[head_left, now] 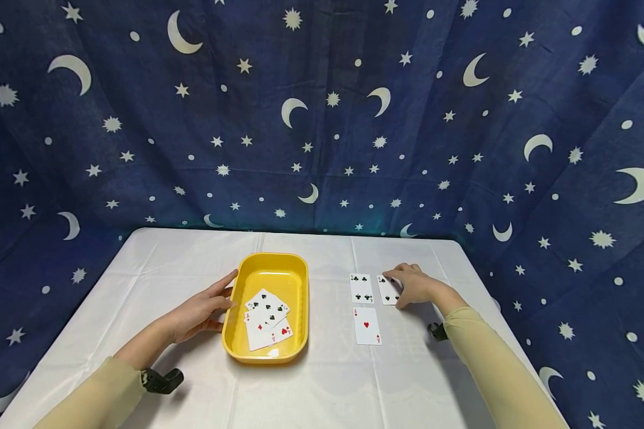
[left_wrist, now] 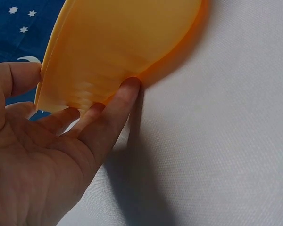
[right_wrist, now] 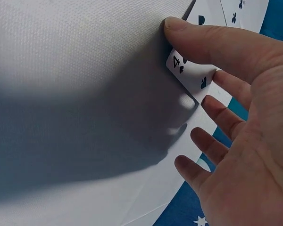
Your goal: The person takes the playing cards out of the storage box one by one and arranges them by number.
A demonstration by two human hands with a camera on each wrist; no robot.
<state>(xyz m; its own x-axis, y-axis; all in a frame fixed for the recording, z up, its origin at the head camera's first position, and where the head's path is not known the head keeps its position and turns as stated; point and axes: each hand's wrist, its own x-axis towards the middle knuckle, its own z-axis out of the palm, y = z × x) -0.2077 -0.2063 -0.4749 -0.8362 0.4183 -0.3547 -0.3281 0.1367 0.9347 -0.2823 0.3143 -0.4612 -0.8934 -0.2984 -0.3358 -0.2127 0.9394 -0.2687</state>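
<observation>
My left hand (head_left: 201, 313) rests against the left side of a yellow tray (head_left: 300, 298), its fingers spread along the outer wall and the thumb at the rim in the left wrist view. On the right, my right hand (head_left: 421, 289) holds a four of spades (right_wrist: 192, 73) between thumb and index finger at its edges, the other fingers held apart from it. The hand covers part of that card. Just left of it lies a four of clubs (head_left: 361, 288), face up. Nearer me is an ace of hearts (head_left: 367, 333).
Inside the tray, several face-up cards (head_left: 265, 319) overlap, among them a spade card and a red ace. A white cloth (head_left: 322, 393) covers the table. Behind it hangs a dark blue curtain (head_left: 333, 149) with moons and stars.
</observation>
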